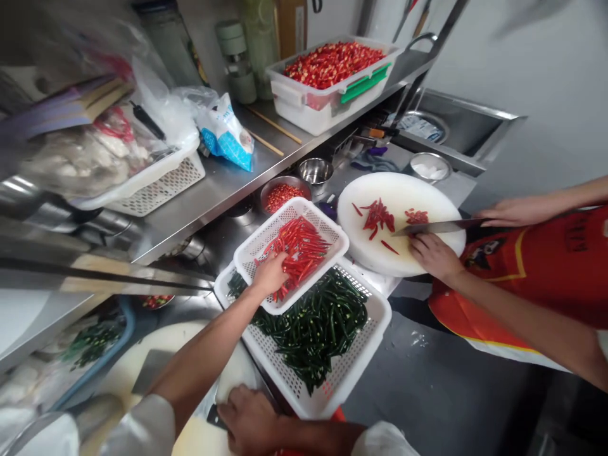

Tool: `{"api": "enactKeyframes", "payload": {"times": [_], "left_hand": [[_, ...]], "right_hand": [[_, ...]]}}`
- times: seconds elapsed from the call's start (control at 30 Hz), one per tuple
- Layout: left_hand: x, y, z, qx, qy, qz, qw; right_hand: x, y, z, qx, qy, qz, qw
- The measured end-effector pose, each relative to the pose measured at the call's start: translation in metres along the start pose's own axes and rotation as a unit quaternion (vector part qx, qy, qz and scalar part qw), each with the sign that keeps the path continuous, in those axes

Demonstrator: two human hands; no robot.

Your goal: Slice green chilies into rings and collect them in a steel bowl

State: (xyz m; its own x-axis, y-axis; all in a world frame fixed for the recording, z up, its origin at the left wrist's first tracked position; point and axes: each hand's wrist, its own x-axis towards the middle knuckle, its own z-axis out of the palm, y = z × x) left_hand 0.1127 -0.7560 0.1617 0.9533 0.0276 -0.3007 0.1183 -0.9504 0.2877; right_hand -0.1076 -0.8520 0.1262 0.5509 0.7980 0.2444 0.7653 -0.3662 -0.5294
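Note:
My left hand (272, 276) reaches into a small white basket (244, 256) and is closed on some of the long red chilies (301, 250) there; its fingertips are partly hidden. That basket rests on a larger white perforated basket (380, 326) full of dark green chilies (323, 316). Low in the view, my right hand (249, 418) grips the black handle of a knife (213, 416) over a round cutting board (187, 332). Most of the knife's blade is hard to make out.
Across from me, a co-worker's hands (434, 253) cut red chilies with a knife (439, 227) on a round white board (403, 187). A tub (304, 117) of chopped chilies stands on the steel shelf (266, 171). A metal bowl (285, 183) sits beneath it.

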Motion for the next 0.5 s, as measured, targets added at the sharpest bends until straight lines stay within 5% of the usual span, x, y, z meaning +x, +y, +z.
{"api": "enactKeyframes", "payload": {"times": [0.07,0.13,0.33,0.5], "left_hand": [[-0.003,0.003,-0.004,-0.035,0.025,-0.003,0.999],[-0.003,0.006,-0.009,-0.075,0.048,0.001,0.996],[0.005,0.006,-0.03,-0.184,0.082,-0.007,0.98],[-0.002,0.01,-0.024,-0.331,0.067,0.031,0.941]], "right_hand": [[-0.003,-0.021,0.047,0.108,-0.124,-0.005,0.986],[-0.005,-0.022,0.066,0.129,-0.173,0.019,0.976],[0.003,-0.008,0.057,0.137,-0.183,0.031,0.973],[-0.005,-0.004,0.065,0.113,-0.188,0.049,0.975]]}}
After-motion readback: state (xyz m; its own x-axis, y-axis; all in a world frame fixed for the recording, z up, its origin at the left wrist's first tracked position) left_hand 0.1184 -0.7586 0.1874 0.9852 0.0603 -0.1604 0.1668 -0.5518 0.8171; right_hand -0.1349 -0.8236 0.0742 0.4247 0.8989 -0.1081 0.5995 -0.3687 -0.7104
